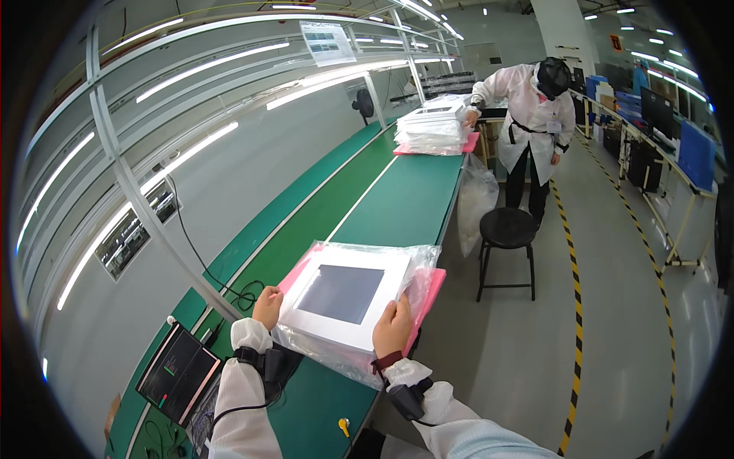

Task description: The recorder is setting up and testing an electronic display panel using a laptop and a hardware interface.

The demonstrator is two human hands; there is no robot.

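Observation:
A white flat panel with a dark grey rectangular screen (341,294) lies between my two hands, above clear plastic wrap (329,357) and a pink foam sheet (433,300). My left hand (267,307) grips its left edge, fingers curled at the side. On the opposite edge my right hand (393,327) holds the panel, thumb on top and the other fingers partly hidden. The wrap spreads out beyond the panel on the far and near sides. Whether the panel touches the wrap or is raised off it, I cannot make out.
An open laptop (180,372) with cables stands at the lower left. A yellow-ended cable (344,424) lies near the bench's front edge. Further along the green bench (397,191) sits a stack of wrapped panels (434,126), touched by a co-worker (527,115). A black stool (508,228) stands beside the bench.

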